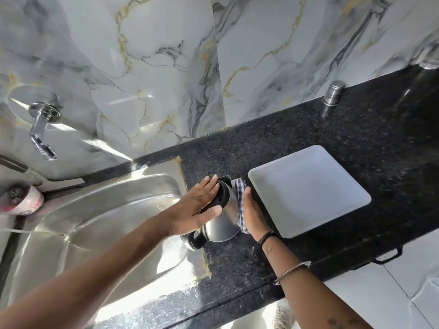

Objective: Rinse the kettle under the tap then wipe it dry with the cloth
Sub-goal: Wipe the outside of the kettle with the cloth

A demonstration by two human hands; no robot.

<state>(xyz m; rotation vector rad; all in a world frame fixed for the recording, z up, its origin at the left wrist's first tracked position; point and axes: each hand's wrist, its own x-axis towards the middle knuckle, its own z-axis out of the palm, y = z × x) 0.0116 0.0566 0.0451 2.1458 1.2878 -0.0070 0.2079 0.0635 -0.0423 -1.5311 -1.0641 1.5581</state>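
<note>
A steel kettle (222, 225) with a black lid and black handle stands on the dark granite counter (297, 138), just right of the sink. My left hand (198, 205) lies flat on its lid, fingers spread, steadying it. My right hand (253, 213) presses a blue-and-white checked cloth (240, 193) against the kettle's right side; most of the cloth is hidden between palm and kettle. The chrome tap (41, 129) sticks out of the marble wall at the far left, above the sink, with no water running.
The steel sink (95, 222) fills the left side. A white square tray (308, 188) sits right beside my right hand. A small steel shaker (332, 93) stands at the back wall. A pink-white tub with a scrubber (21, 200) rests at the sink's left corner.
</note>
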